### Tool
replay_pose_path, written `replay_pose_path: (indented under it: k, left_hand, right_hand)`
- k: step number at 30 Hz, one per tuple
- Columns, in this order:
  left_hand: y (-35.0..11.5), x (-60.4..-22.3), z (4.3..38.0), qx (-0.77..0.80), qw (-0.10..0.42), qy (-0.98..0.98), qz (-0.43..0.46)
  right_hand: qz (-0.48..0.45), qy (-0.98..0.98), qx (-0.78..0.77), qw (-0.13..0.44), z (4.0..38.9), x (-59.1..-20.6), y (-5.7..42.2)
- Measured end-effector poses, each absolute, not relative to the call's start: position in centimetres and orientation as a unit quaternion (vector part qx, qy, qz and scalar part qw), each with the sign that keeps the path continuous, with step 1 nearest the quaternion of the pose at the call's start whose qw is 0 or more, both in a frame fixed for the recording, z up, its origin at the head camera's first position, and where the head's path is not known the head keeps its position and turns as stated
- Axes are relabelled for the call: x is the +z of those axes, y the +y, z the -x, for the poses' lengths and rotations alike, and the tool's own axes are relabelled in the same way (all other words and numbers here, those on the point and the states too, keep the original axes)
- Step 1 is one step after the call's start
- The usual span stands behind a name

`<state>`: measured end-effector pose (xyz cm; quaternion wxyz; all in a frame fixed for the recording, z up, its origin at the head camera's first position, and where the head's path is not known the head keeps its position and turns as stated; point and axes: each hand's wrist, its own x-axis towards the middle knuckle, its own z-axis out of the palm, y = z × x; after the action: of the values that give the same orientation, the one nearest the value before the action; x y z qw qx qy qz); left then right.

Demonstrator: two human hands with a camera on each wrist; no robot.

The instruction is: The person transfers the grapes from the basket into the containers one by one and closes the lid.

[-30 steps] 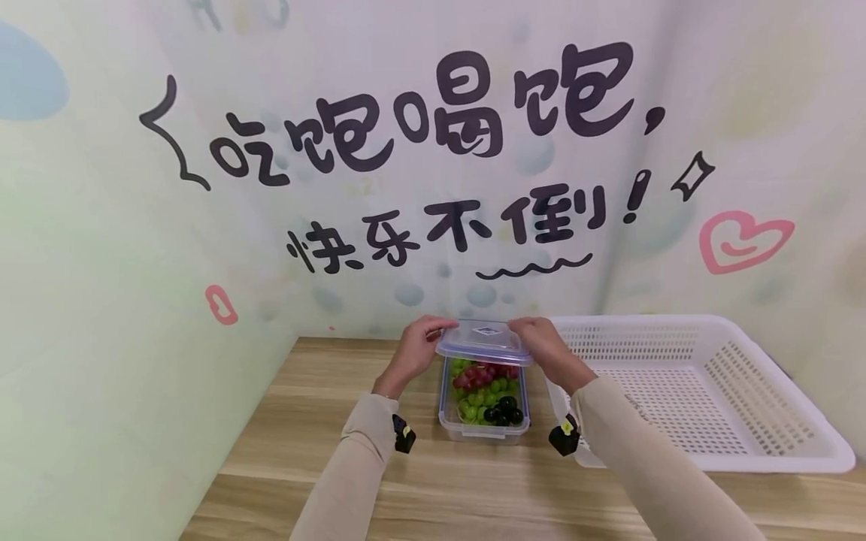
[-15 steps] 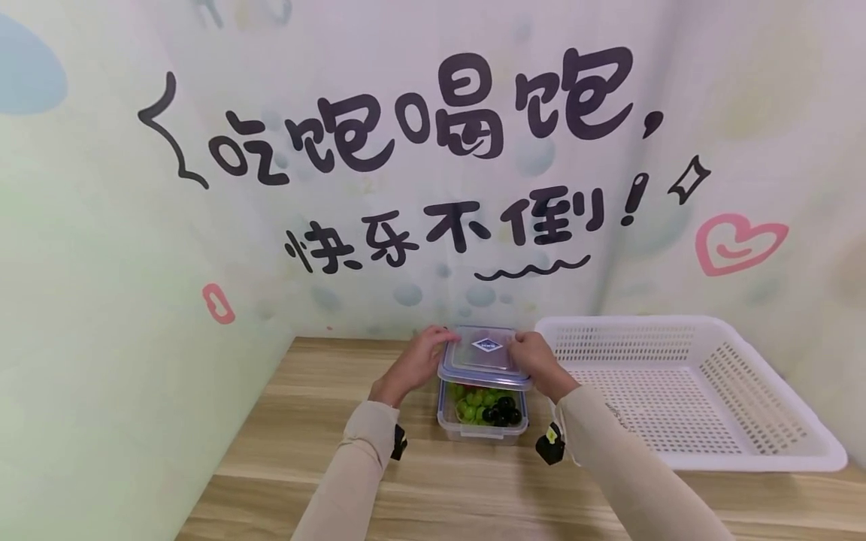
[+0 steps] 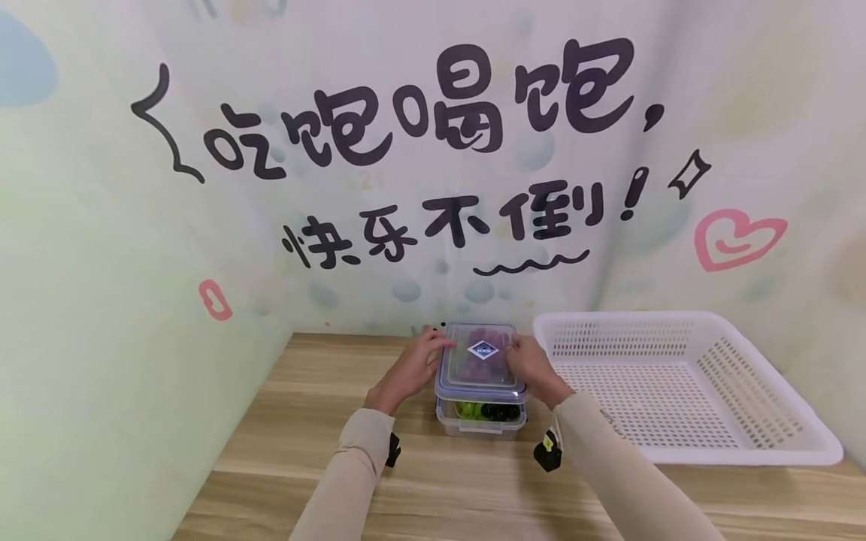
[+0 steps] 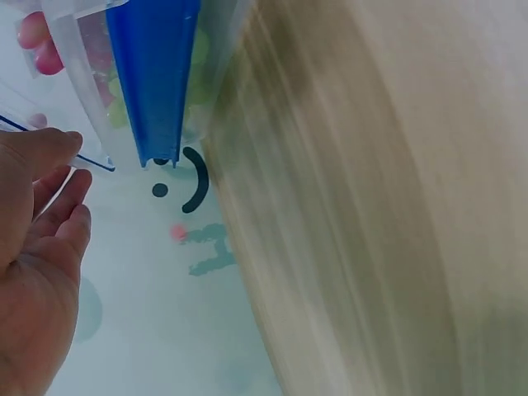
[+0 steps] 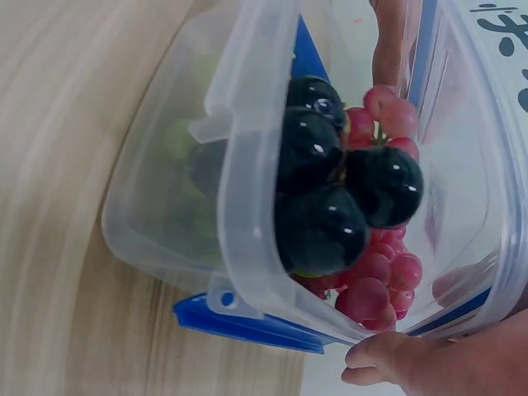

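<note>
A clear plastic food container (image 3: pixel 482 430) stands on the wooden table, with grapes inside. Its clear lid (image 3: pixel 476 372), edged in blue and marked with a diamond logo, is tilted over it, and a gap shows at the near side. My left hand (image 3: pixel 407 370) pinches the lid's left edge, thumb above and fingers below. The right edge is gripped by my right hand (image 3: pixel 536 370). Through the gap in the right wrist view show black grapes (image 5: pixel 322 227) and red grapes (image 5: pixel 375 289). A blue side latch (image 4: pixel 157 82) hangs open in the left wrist view.
A white perforated basket (image 3: pixel 751 454) stands just right of the container on the table (image 3: pixel 304 451). Close behind is a printed wall covering (image 3: pixel 379 300) with large black writing; a pale wall (image 3: pixel 101 376) borders the left.
Both hands have lowered the lid toward me and down over the container. The red grapes now show only through the lid, and the near gap is much narrower.
</note>
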<state>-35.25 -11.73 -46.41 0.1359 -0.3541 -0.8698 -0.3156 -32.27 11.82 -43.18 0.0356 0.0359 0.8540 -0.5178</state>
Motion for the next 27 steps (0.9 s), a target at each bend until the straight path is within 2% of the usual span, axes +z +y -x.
replay_pose_path:
  k: [5,14,21,27]
  left_hand:
    - [-11.9,-46.8,35.0,-0.305,0.121,-0.878,0.348]
    - [-12.2,-47.2,34.7,-0.282,0.124,-0.881,0.359]
    - [-12.3,-47.5,34.7,-0.271,0.127,-0.881,0.367]
    - [-12.3,-47.9,34.6,-0.269,0.132,-0.881,0.366]
  right_hand:
    - [-0.034,0.865,-0.500,0.019,32.1,-43.5,11.7]
    - [-0.017,0.881,-0.473,-0.018,31.8,-44.1,11.4]
    - [-0.024,0.880,-0.475,-0.011,31.6,-44.1,11.2]
    - [-0.015,0.896,-0.443,-0.029,31.3,-44.1,11.2]
